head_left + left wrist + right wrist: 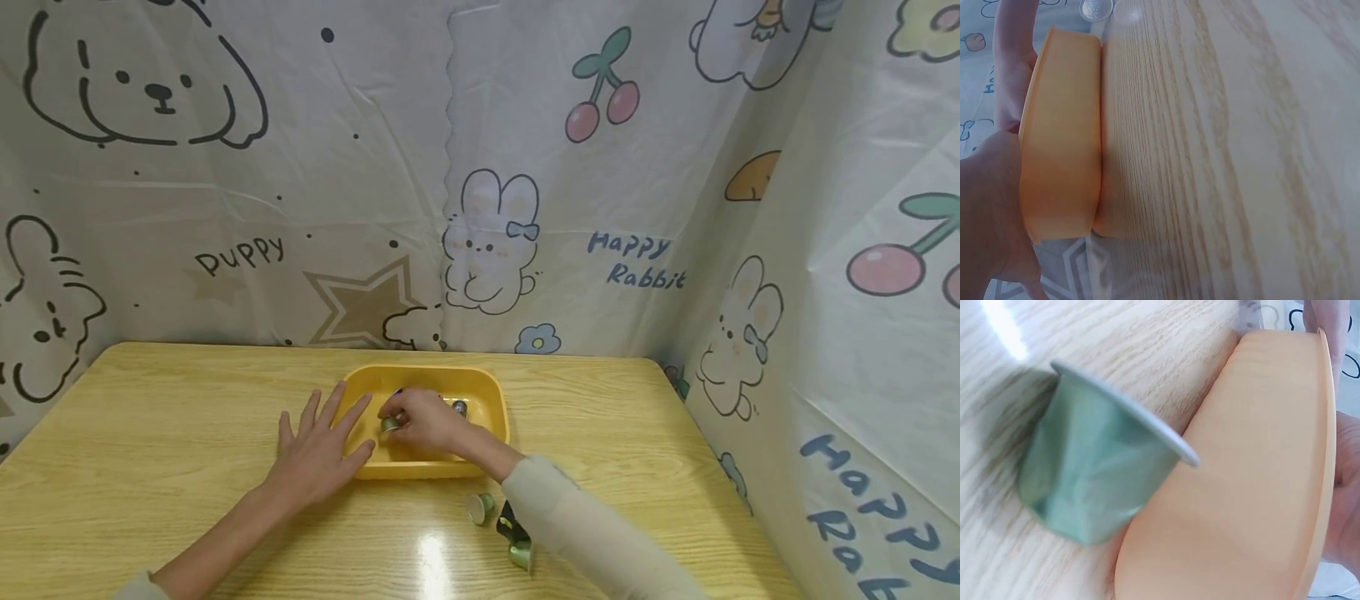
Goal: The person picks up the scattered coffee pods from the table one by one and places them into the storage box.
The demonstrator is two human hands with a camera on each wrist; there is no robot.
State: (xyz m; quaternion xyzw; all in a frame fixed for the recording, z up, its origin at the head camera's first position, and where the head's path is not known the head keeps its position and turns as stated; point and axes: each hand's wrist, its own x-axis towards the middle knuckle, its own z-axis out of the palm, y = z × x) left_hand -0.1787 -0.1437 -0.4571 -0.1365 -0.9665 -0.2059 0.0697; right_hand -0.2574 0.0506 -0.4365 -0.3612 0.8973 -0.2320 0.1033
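A yellow plastic basin (491, 400) sits toward the back of the table. Over its inside, my right hand (427, 419) pinches a small green coffee capsule (390, 424) between curled fingers and thumb. My left hand (318, 446) rests at the basin's left side, its fingers spread straight against the rim; in the left wrist view, that hand (994, 212) touches the basin's wall (1063, 144). A dark shiny capsule (460, 407) lies in the basin, right of my right hand. My right hand and forearm hide part of the inside.
In front of the basin, a green capsule (481, 507) lies on its side, seen dented in the right wrist view. Near my right sleeve are a black item (512, 525) and another green capsule (521, 554). Printed cloth (360, 192) hangs behind the wooden table (600, 417).
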